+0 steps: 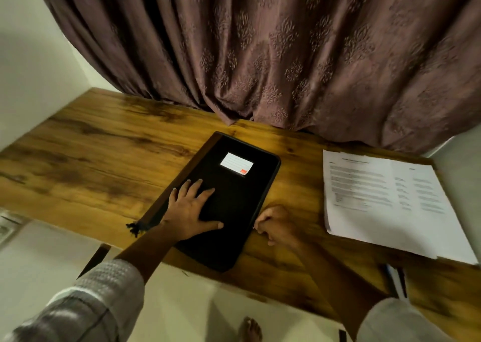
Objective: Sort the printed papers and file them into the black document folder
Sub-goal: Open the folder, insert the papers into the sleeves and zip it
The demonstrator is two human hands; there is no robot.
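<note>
Left hand [191, 209], fingers spread flat, pins the black folder [234, 198] at the surface [104, 159] front edge. The right hand [276, 224] fingers seem to pinch its right edge. Keep it pinned, open slowly. Papers [385, 198] sit by the right edge.

One black document folder [234, 211]; one white label [236, 165] on its cover; one black tassel [135, 228] at its left edge; one stack of printed papers [377, 198], two sheets showing side by side on top, the number beneath not countable; one wooden table [91, 159]; one patterned curtain [260, 55]; two hands, left hand [190, 209] and right hand [276, 224]; two sleeves, left sleeve [86, 302] and right sleeve [398, 323]; one bare foot [250, 330].
</note>
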